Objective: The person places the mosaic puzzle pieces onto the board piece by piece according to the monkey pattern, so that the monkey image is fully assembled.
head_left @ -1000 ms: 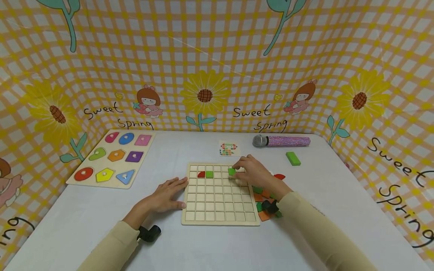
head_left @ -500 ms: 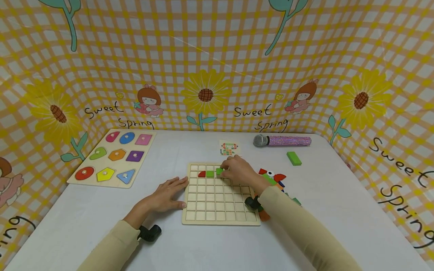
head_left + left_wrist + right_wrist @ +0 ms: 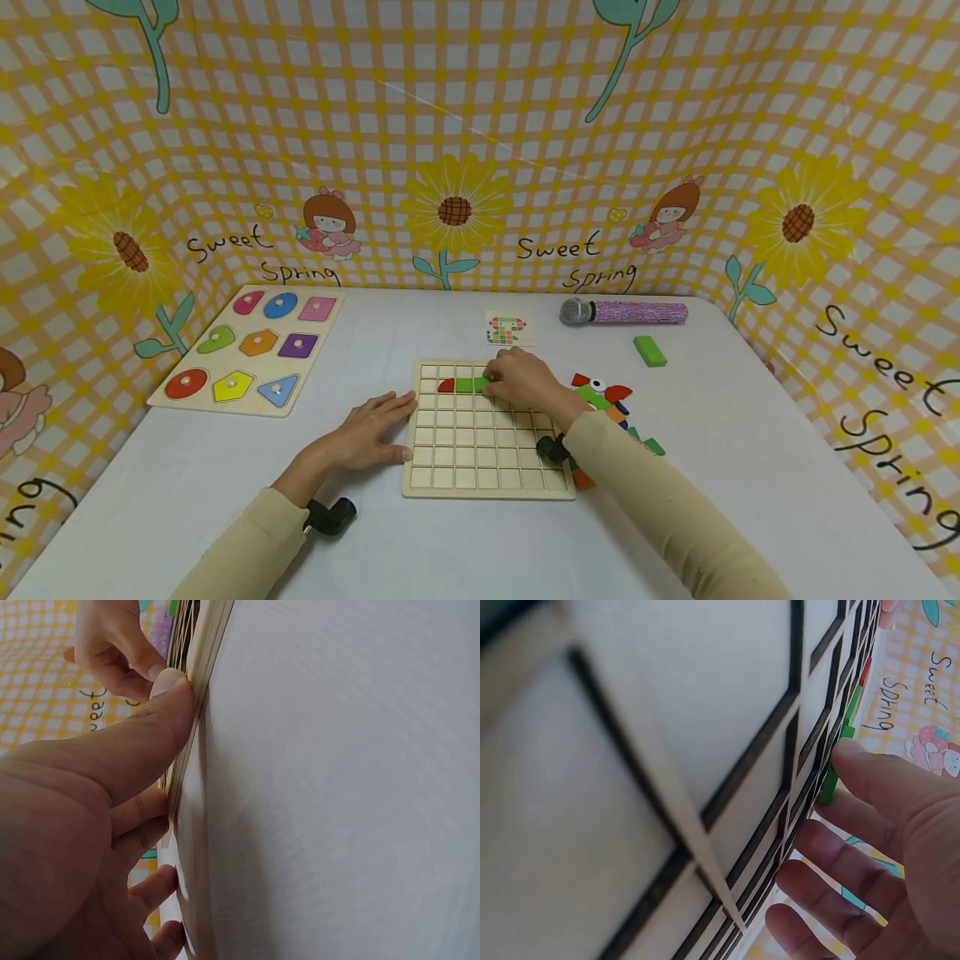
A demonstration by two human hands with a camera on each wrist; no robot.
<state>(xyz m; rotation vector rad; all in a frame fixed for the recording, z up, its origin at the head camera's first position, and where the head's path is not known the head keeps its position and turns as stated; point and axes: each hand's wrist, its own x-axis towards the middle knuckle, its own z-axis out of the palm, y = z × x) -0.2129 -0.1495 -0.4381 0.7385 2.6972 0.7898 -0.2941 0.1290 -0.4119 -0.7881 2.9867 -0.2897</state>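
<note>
A wooden grid board (image 3: pixel 487 458) lies mid-table. In its second row a red quarter-round tile (image 3: pixel 447 386) and a green square tile (image 3: pixel 464 385) sit side by side. Just right of them, my right hand (image 3: pixel 525 382) pinches another green square tile (image 3: pixel 829 785) between thumb and index finger, at the neighbouring cell. In the right wrist view its other fingers (image 3: pixel 847 877) hang over the board. My left hand (image 3: pixel 369 433) rests against the board's left edge, fingers extended; the left wrist view shows its thumb (image 3: pixel 161 712) touching the rim.
Loose coloured tiles (image 3: pixel 600 396) lie right of the board, partly under my right forearm. Behind it is a pattern card (image 3: pixel 508 328). A microphone (image 3: pixel 630 312) and green block (image 3: pixel 649 351) lie back right; a shape puzzle (image 3: pixel 251 350) lies left.
My right hand has moved left across the board with the green tile, to beside the placed green one, and settled lower there. The left hand has stayed put.
</note>
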